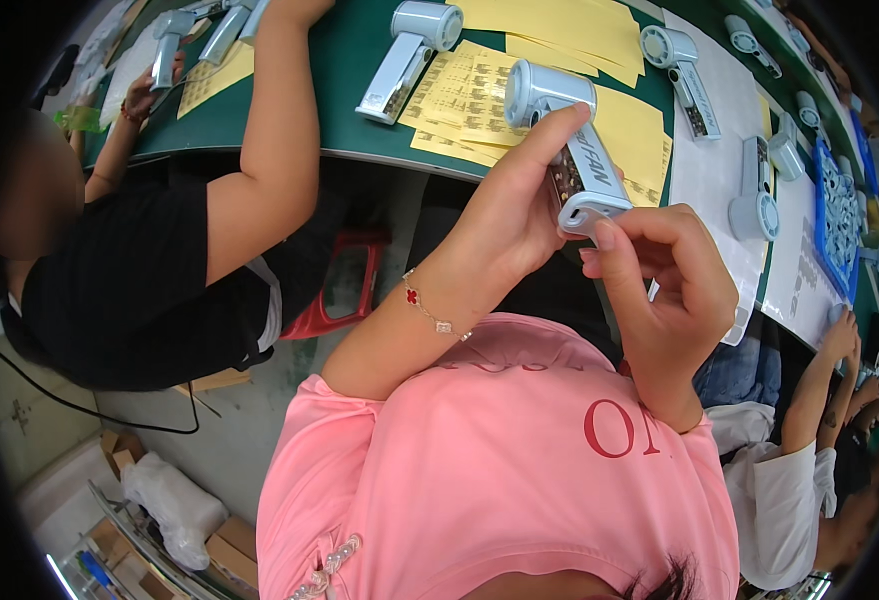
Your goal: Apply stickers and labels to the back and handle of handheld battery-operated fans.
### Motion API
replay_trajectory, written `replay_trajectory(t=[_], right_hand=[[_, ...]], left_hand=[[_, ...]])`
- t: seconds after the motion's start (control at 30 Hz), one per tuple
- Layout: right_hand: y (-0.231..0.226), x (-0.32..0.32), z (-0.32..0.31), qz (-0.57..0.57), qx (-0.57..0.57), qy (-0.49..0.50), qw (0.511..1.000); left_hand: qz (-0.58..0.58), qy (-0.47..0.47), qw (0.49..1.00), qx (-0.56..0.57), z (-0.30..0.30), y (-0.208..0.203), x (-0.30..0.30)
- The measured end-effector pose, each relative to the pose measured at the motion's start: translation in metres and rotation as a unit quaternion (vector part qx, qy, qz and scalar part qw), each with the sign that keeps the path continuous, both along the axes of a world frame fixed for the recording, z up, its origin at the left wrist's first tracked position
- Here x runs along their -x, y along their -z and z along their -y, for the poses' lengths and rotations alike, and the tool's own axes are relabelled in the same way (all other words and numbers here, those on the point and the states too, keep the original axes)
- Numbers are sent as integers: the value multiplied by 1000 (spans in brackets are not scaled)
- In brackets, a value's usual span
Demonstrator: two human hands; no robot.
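My left hand [515, 205] is wrapped round the handle of a light-blue handheld fan [592, 165], thumb along its upper side. The fan's round head points away from me, and its handle end tilts toward me. A dark opening with small parts inside shows along the handle's side. At the handle's lower end, my right hand [672, 290] has thumb and forefinger pinched on a small pale-blue end piece [582, 214] with a rounded loop shape. The fingertips hide part of that piece. Both hands are above the table's front edge.
Yellow printed sheets [465, 95] lie on the green table [345, 110]. More fans stand or lie around, including one at the left [400, 65] and one at the right [690, 85]. A blue tray [822, 215] holds pale parts. Co-workers sit on both sides; a red stool [365, 285] is at left.
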State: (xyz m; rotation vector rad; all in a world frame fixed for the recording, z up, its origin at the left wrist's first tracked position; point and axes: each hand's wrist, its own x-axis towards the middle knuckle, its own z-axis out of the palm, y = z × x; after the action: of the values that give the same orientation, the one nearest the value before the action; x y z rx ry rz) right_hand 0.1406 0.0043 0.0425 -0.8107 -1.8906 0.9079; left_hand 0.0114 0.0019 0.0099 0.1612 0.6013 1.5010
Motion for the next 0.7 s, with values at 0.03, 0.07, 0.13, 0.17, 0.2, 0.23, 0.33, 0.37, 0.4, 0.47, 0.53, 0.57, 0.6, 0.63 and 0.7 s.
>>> replay_trajectory(t=[0.03,0.07,0.13,0.17,0.2,0.23,0.33,0.37,0.4,0.47,0.53,0.57,0.6,0.63,0.7], right_hand=[[0,0,0,0,0,-1,1000],[1,1,0,-1,1,0,1000],[1,1,0,1,1,3,1000],[1,1,0,3,-1,6,1000],[1,1,0,4,-2,8,1000],[0,2,1,4,-2,7,1000],[0,3,2,6,-2,13,1000],[1,3,2,17,-26,21,999],[2,3,2,28,-50,31,998],[5,1,-3,45,-89,32,995],[10,0,-2,60,-126,33,990],[14,-1,1,23,-91,41,995],[15,-1,2,-14,-55,47,997],[11,-2,1,-14,-17,69,997],[5,-7,-8,55,-91,97,990]], left_hand=[[-2,-5,1000,5,0,1,0],[-2,-6,1000,5,0,1,0],[0,0,1000,2,0,2,0],[0,1,1000,1,-1,2,0],[2,-1,1000,-1,0,1,1],[4,-2,1000,-3,1,0,1],[5,-23,1000,7,2,-5,-1],[4,-22,1000,7,3,-4,-1],[-3,-36,999,0,2,-3,-1],[-12,-45,999,-9,1,-2,-2],[-23,-83,996,-29,3,-1,-1],[-21,-89,995,-31,4,-2,-2],[-22,-87,995,-32,6,-2,-2],[-30,-82,996,-35,8,0,-2],[-44,-97,994,-31,11,1,-4]])
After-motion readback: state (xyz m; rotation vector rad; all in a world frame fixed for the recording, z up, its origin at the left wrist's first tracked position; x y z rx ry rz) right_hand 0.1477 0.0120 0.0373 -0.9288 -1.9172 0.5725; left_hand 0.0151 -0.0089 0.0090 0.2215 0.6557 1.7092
